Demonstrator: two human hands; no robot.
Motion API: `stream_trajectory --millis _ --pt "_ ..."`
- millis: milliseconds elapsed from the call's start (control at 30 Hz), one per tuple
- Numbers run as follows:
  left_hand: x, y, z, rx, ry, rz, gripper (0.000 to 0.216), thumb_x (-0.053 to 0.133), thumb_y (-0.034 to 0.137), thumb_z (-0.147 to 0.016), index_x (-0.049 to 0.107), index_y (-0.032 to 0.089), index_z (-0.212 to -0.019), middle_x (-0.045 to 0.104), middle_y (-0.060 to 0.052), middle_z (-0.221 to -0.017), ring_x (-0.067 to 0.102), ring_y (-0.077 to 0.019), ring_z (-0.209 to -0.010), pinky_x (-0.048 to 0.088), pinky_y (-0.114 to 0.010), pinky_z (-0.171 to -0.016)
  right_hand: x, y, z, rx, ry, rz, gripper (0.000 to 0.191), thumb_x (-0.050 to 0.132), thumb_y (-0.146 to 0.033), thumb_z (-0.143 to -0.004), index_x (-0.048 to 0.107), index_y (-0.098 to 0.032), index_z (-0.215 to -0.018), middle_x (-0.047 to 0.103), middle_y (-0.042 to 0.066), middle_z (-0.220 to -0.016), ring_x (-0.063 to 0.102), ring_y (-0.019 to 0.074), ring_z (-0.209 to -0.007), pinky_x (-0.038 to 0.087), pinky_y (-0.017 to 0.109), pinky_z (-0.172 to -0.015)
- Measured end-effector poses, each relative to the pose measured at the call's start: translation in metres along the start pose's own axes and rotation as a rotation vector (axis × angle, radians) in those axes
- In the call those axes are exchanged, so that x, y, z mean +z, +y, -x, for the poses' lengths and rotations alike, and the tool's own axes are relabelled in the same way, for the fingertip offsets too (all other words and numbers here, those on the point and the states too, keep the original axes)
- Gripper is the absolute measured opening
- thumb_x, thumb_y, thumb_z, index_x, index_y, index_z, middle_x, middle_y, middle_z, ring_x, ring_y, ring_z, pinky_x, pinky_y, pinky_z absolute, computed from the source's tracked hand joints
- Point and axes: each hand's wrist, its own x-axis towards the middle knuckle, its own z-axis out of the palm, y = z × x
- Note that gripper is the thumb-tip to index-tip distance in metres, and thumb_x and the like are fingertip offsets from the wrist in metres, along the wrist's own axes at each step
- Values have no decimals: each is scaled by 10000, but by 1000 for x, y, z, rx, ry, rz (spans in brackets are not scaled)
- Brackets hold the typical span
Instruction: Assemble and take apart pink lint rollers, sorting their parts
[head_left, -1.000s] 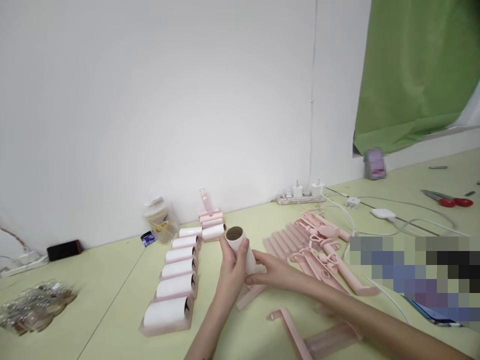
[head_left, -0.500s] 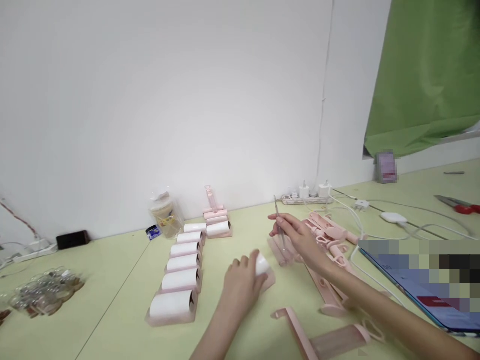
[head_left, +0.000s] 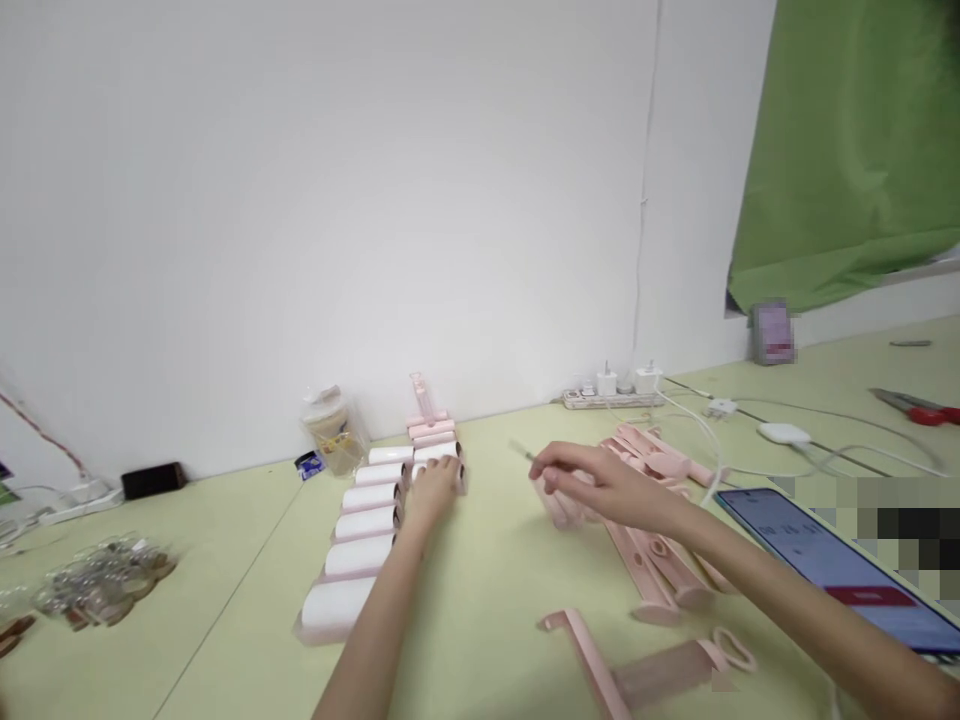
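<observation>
Resting the left hand on a white lint roll at the far end of the row of rolls, centre of frame, fingers curled narrowly over it. Pinching a thin metal rod between thumb and forefinger of the right hand, right of centre, above the heap of pink roller handles. Lying apart on the green table: one loose handle, lower centre; smartphone, lower right.

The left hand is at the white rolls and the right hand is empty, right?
Not quite: the head view shows the right hand pinching a thin tool. The left hand is indeed at the white rolls.
</observation>
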Motion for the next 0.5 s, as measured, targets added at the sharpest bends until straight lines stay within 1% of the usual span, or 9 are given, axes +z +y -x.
stream_trajectory --millis 67,167,233,267,300,367,400,467,500 --pt "-1 1 -4 -39 31 33 406 448 80 -746 432 131 -1148 454 -142 -1220 395 -291 -1120 311 -408 -893 0 -1 8 -83 -227 230 141 443 -192 -787 579 -188 -824 549 28 -840 534 133 -677 380 239 -580" --pt "-2 17 9 -63 75 108 442 440 175 -784 352 80 -1206 343 -188 -1301 283 -309 -1198 245 -421 -943 7 3 32 -126 -435 503 124 591 -293 -666 595 -194 -741 531 1 -771 468 113 -531 264 221 -436" --pt "-3 32 31 -52 56 178 343 376 272 -832 443 82 -1110 478 -170 -1170 407 -282 -1098 314 -383 -885 17 7 52 -125 -498 610 266 671 -396 -553 610 -193 -713 535 -10 -735 436 103 -460 189 220 -391" --pt "-3 39 44 -41 23 219 323 332 326 -852 512 101 -999 567 -135 -1024 499 -252 -974 367 -346 -816 23 9 62 -129 -519 656 288 691 -410 -513 613 -189 -681 537 -12 -722 423 94 -428 158 221 -378" --pt "-3 45 59 -28 -25 265 380 279 390 -863 557 131 -861 616 -85 -839 559 -217 -808 407 -306 -712 29 10 70 -145 -533 703 269 702 -398 -495 607 -184 -626 539 -13 -704 417 88 -405 129 225 -374" --pt "-2 53 89 -5 -150 383 539 184 480 -864 555 165 -632 578 -11 -564 548 -149 -541 408 -242 -557 39 11 80 -195 -532 764 243 713 -365 -479 585 -187 -584 551 -20 -686 438 92 -400 94 235 -381" --pt "-2 55 103 -13 -320 574 591 165 508 -857 544 160 -567 548 -4 -497 526 -132 -492 403 -234 -551 43 10 81 -215 -517 775 260 718 -368 -469 573 -192 -593 558 -26 -680 457 101 -412 88 239 -387" --pt "-4 57 125 -29 -592 880 565 255 571 -815 582 150 -629 544 1 -499 491 -113 -452 388 -220 -506 49 3 79 -222 -461 775 322 720 -393 -457 540 -205 -646 568 -41 -658 481 114 -432 93 243 -397" --pt "-5 58 134 -39 -666 1033 497 351 579 -783 601 152 -738 562 1 -551 500 -112 -480 388 -214 -511 51 -2 76 -224 -426 776 337 714 -398 -467 519 -209 -666 571 -47 -638 484 117 -431 98 247 -402"
